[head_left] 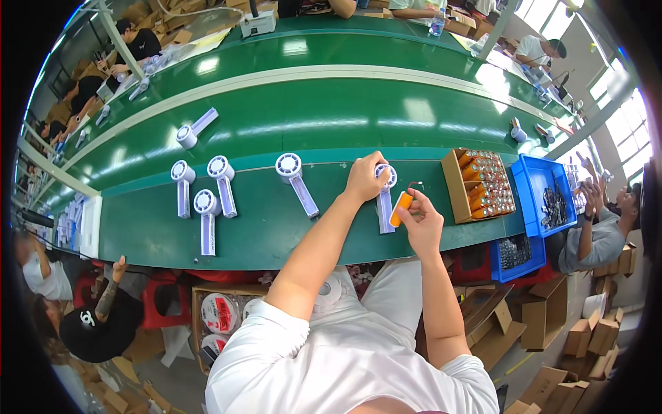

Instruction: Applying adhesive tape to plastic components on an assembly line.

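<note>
A lavender handheld fan [387,207] lies in front of me with its handle pointing toward me. My left hand [366,178] is closed around its round head, which the fingers partly cover. Just right of the handle, my right hand [422,219] pinches an orange cylindrical battery [400,209], tilted and close over the handle. A short dark wire with a small connector [416,183] sticks up from behind the right fingers. To the left lie more such fans, one [297,183] nearest my left hand and another [206,221] nearer the front edge.
Right of my hands stands a cardboard box [455,186] of orange batteries. Beyond it is a blue bin [531,200] with small black parts, and a lower blue bin [518,272]. One fan [198,128] lies on the green belt [310,121]. A person [600,234] sits at the right.
</note>
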{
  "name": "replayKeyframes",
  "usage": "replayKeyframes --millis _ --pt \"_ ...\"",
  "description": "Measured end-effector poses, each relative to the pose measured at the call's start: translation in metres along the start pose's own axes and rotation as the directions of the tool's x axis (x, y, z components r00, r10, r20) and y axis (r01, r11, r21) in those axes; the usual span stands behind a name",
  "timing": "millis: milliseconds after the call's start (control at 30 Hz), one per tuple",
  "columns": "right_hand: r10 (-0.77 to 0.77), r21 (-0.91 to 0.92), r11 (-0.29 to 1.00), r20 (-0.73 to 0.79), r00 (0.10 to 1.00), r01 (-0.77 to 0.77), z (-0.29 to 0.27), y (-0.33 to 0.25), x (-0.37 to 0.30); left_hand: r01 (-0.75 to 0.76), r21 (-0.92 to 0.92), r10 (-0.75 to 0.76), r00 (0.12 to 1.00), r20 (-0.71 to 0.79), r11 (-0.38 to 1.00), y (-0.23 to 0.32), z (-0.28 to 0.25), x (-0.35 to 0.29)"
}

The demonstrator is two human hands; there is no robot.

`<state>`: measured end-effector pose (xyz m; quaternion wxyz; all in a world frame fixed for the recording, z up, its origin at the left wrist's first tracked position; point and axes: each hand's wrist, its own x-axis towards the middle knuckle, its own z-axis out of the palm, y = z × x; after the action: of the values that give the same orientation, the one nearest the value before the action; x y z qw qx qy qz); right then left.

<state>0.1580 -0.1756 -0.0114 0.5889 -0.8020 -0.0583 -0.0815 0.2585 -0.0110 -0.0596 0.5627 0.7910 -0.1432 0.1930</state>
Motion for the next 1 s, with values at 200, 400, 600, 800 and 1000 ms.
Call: replayKeyframes --millis 200,400,600,800,1000 --pt "-0.156 -0.572 0.791 0.156 0.975 0.218 0.009 -0.004 0.002 -0.007 0.028 0.007 1.0 -0.016 1.0 -0.004 0.004 -0.001" --pt "-0.282 -0.704 0.623 0.205 0.937 0.341 0.019 -0.012 0.002 -0.056 0.081 0.06 0.997 -0.048 0.995 -0.004 0.003 -0.001" --pt "-0.067 -0.765 0.587 0.281 0.957 0.266 0.016 -0.031 0.01 -0.064 0.09 0.069 0.996 -0.054 0.994 -0.002 0.002 -0.002" --pt "0.025 -0.722 0.667 0.266 0.964 0.182 0.016 -0.036 0.016 -0.041 0.067 0.044 0.998 -0.033 0.997 0.0 0.002 0.001" --pt "0.041 -0.632 0.752 0.33 0.943 0.188 0.016 -0.03 0.022 -0.046 0.057 0.05 0.996 -0.068 0.997 -0.004 -0.002 0.001"
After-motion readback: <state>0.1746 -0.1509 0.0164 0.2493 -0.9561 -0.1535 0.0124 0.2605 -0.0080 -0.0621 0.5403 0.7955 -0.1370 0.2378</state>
